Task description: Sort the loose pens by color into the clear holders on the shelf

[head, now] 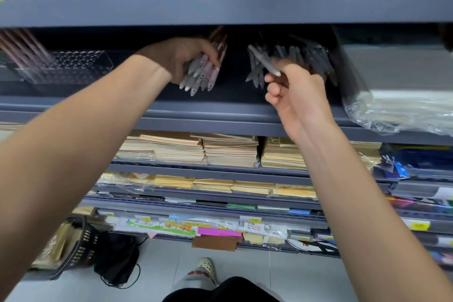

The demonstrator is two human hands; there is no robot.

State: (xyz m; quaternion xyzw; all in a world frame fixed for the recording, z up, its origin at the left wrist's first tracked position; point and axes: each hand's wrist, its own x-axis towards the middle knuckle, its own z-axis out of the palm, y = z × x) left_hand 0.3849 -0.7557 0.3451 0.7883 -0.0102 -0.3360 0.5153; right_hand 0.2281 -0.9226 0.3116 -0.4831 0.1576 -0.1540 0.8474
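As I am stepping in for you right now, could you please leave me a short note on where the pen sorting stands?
Left hand grips a bundle of pale pens above the shelf.
Right hand pinches one grey pen beside the dark pens.
Clear holder at left mostly unfilled, reddish pens at its far end.
Done: dark pens grouped.
Left: place the grey pen, then the bundle.

Left-edge pens [24, 49] blur, cropped; the shadowed dark pens [306, 59] seem black.

Cream perforated clog [207, 268], possibly black trousers [220, 290]
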